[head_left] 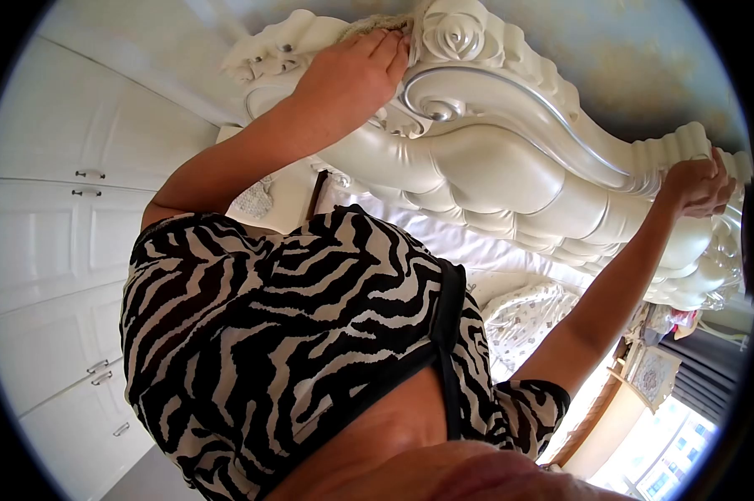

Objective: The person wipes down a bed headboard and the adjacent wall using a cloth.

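Note:
My left hand (356, 79) is at the top of the cream carved headboard (498, 163), beside its carved rose. Its fingers are bent over a greyish-beige cloth (381, 22), pressed against the carving; part of the cloth is hidden beneath the hand. Over at the far right, my right hand (699, 184) is closed around the ridged moulding at the headboard's end. Below the silver-edged scrolls, the headboard's front is padded and tufted. My zebra-print top (310, 317) fills the middle of the view.
White wardrobe doors (39, 230) with small handles line the left. Patterned bedding (531, 317) lies below the headboard. Grey curtains (698, 380) and a bright window (673, 459) are at lower right. Behind the headboard is a mottled wall (636, 50).

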`<state>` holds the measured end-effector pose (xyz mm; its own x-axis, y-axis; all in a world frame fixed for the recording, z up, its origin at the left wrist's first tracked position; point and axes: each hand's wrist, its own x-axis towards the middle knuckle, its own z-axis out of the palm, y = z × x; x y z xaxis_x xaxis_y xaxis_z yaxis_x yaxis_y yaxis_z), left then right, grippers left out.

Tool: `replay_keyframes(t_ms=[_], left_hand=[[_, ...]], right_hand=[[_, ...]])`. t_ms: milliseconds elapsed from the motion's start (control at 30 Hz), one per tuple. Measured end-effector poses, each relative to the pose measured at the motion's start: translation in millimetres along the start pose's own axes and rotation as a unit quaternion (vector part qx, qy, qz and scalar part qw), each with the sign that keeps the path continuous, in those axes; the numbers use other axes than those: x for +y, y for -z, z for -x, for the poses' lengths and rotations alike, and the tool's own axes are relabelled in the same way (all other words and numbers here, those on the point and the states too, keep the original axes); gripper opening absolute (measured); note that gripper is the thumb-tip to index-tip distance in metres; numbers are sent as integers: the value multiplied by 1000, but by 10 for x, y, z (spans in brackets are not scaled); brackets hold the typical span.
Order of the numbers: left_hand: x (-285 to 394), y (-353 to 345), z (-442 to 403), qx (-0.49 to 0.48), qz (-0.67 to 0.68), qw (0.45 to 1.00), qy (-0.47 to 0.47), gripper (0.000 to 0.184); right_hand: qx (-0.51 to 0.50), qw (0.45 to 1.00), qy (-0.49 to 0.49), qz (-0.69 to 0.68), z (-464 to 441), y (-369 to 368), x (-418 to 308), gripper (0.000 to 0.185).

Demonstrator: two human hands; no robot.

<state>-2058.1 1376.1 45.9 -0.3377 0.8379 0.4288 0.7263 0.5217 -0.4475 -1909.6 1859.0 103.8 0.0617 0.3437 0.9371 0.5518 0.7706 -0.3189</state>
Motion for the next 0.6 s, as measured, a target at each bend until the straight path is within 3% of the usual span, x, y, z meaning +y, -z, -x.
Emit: replay_keyframes(t_ms=[67,167,300,367,467,500,533,600], left_hand=[[-38,73,91,35,-92,993,-64,42],[-216,35,300,38,42,997,-46,45],[-718,320,394,-98,37,976,191,48],[-958,282,474,24,46,953,297,47],[-855,97,449,18,264,947,185,57],[-643,-134,392,101,223,950,193,45],[-493,-196,333,115,129,976,131,43],[-159,-181,214,86,205,966,135,52]], right_hand=[[-2,1000,-3,-5,3,9,-5,46],[-8,1000,-7,6,-27,-37,87,46],[3,1000,-17,6,-46,-59,87,46],[-11,999,-30,-2,-48,3,25,46],[6,1000,11,8,-84,-103,209,47],[5,1000,17,10,-95,-105,213,47],[11,1000,-2,13,-99,-114,206,48],[15,1000,9,7,-102,-106,193,48]])
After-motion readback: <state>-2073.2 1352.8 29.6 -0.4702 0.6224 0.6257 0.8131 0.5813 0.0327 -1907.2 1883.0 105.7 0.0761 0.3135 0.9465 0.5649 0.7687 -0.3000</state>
